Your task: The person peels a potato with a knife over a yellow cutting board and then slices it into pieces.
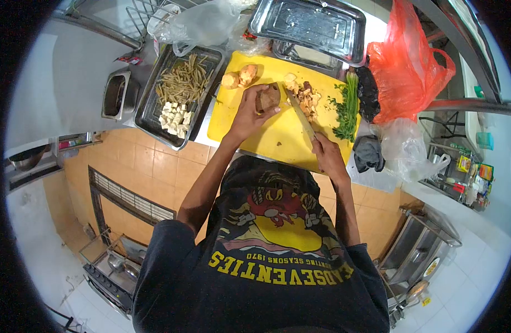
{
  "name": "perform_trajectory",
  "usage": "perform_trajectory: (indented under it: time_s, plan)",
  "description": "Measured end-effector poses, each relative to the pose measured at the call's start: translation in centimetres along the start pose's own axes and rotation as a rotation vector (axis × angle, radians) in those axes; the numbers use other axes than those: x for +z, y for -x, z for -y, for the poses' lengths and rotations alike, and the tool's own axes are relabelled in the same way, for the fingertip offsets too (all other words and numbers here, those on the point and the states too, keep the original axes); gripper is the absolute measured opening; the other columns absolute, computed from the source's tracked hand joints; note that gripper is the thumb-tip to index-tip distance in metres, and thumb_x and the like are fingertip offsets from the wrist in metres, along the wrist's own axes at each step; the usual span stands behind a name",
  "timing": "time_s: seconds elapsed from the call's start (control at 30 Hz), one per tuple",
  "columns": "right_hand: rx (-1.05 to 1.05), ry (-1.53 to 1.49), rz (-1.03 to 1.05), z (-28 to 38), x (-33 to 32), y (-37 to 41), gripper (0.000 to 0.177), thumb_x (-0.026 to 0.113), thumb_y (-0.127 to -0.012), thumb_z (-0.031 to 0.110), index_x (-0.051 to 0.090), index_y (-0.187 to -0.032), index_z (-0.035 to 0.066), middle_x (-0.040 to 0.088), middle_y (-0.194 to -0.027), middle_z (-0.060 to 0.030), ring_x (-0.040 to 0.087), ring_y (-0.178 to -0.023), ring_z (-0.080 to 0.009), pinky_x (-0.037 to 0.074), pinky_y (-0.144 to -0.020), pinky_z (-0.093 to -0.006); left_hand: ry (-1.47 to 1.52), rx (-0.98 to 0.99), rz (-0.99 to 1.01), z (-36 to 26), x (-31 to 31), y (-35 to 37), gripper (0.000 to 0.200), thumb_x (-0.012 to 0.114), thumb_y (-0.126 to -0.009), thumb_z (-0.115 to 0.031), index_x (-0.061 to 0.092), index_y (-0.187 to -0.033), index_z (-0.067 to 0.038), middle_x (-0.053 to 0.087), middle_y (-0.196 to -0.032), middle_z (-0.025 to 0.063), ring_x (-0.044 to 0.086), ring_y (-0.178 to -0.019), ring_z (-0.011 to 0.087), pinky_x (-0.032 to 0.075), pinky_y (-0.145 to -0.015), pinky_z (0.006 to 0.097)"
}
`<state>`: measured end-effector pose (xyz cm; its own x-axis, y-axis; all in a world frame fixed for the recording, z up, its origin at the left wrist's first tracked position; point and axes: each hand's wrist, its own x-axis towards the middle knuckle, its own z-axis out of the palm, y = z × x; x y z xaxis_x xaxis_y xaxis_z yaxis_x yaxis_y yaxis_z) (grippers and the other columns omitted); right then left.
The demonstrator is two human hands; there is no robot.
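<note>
My left hand [253, 111] is closed round a brown, rough-skinned tuber [268, 99], holding it over the yellow cutting board [239, 122]. In my right hand [329, 152] is the handle of a kitchen knife [304, 118]; its long blade slants up and left, with the tip close beside the tuber. Past the blade lies a heap of peelings [306, 101], brown on one side and pale orange on the other. Peeled, pale-orange tubers [248, 74] rest at the board's far left. A bunch of green herbs [349, 105] lies along the right side of the board.
To the left stands a dark tray [144, 105] with cut green beans [184, 82] and white cubes [175, 119]. A metal container [119, 95] sits farther left. Behind the board is a black tray [308, 28]. Red [402, 66] and clear plastic bags [408, 150] crowd the right.
</note>
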<state>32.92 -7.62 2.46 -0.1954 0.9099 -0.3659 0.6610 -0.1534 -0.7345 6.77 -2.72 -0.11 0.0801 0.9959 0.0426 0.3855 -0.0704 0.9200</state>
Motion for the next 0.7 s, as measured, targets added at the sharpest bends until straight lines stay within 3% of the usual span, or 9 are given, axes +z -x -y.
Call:
perform_trajectory:
  time_s: [0.1,0.17,0.2,0.27,0.3,0.4,0.47,0.6,0.7]
  plan:
    - [0.006,-0.021,0.0,-0.2,0.0,0.3,0.025,0.05,-0.097,0.026,0.057,-0.1,0.003,0.06,-0.073,-0.0242,0.06,-0.072,-0.0439,0.046,-0.065,-0.0503,-0.227,0.034,-0.081,-0.5,0.3,-0.5,0.066,0.077,-0.082,-0.022,0.037,-0.131,-0.003,0.05,-0.122,0.0137,0.051,-0.115,0.0223,0.047,-0.095,0.0345]
    - [0.008,0.0,-0.01,0.1,-0.1,0.4,0.023,0.05,-0.097,0.024,0.057,-0.099,0.002,0.06,-0.073,-0.0246,0.06,-0.072,-0.0441,0.045,-0.065,-0.0509,0.193,-0.1,0.012,-1.1,-0.4,-0.6,0.066,0.077,-0.08,-0.022,0.038,-0.131,-0.004,0.047,-0.126,0.0172,0.055,-0.115,0.0289,0.046,-0.097,0.0374]
    - [0.014,-0.004,-0.015,-0.7,0.1,0.5,0.023,0.05,-0.097,0.024,0.057,-0.099,0.002,0.06,-0.073,-0.0246,0.06,-0.072,-0.0441,0.045,-0.065,-0.0509,0.193,-0.1,0.021,-0.6,-0.4,-0.5,0.066,0.077,-0.08,-0.022,0.038,-0.131,-0.004,0.047,-0.126,0.0172,0.055,-0.115,0.0289,0.046,-0.097,0.0374]
    - [-0.267,0.11,-0.15,-2.7,0.9,0.1,0.023,0.049,-0.098,0.024,0.056,-0.106,0.003,0.055,-0.066,-0.0117,0.052,-0.045,-0.0204,0.043,-0.046,-0.0352,0.086,-0.075,0.062,0.6,-0.6,-0.5,0.062,0.075,-0.081,-0.015,0.04,-0.131,-0.005,0.05,-0.124,0.0147,0.058,-0.111,0.025,0.048,-0.094,0.0353]
    - [-0.264,0.107,-0.152,-2.5,0.8,0.2,0.023,0.049,-0.098,0.024,0.056,-0.106,0.003,0.055,-0.066,-0.0117,0.052,-0.045,-0.0204,0.043,-0.046,-0.0352,0.085,-0.075,0.067,0.6,-0.9,-0.4,0.062,0.075,-0.081,-0.015,0.04,-0.131,-0.005,0.05,-0.124,0.0147,0.058,-0.111,0.025,0.048,-0.094,0.0353]
    - [-0.068,0.056,-0.045,-1.8,0.5,0.4,0.023,0.049,-0.098,0.023,0.056,-0.105,0.003,0.055,-0.064,-0.0145,0.052,-0.045,-0.0233,0.042,-0.046,-0.0358,0.182,-0.11,0.159,0.6,-1.5,0.1,0.064,0.076,-0.082,-0.014,0.04,-0.134,-0.01,0.052,-0.124,0.0109,0.055,-0.112,0.0208,0.048,-0.093,0.0312]
    - [-0.005,-0.021,-0.037,-1.2,0.4,0.4,0.022,0.051,-0.096,0.023,0.057,-0.102,0.003,0.059,-0.072,-0.025,0.059,-0.069,-0.0451,0.045,-0.061,-0.0508,0.032,-0.012,0.144,0.6,-1.8,0.2,0.065,0.076,-0.081,-0.014,0.041,-0.136,-0.01,0.051,-0.124,0.0096,0.053,-0.116,0.0202,0.046,-0.097,0.0325]
    - [-0.013,-0.01,-0.035,0.1,0.1,0.5,0.022,0.049,-0.097,0.024,0.058,-0.101,0.004,0.059,-0.073,-0.0252,0.059,-0.071,-0.0451,0.045,-0.061,-0.0516,0.349,-0.208,0.175,-0.5,-2.1,0.4,0.067,0.078,-0.079,-0.018,0.042,-0.134,-0.01,0.051,-0.125,0.0084,0.05,-0.119,0.0194,0.042,-0.1,0.0336]
    - [0.036,0.006,0.002,0.8,0.0,0.2,0.025,0.047,-0.098,0.027,0.057,-0.104,0.005,0.06,-0.075,-0.0257,0.059,-0.072,-0.0454,0.045,-0.062,-0.0524,0.031,-0.044,0.011,1.1,-1.6,0.7,0.069,0.081,-0.076,-0.021,0.043,-0.133,-0.01,0.052,-0.123,0.0073,0.05,-0.116,0.0179,0.042,-0.098,0.0337]
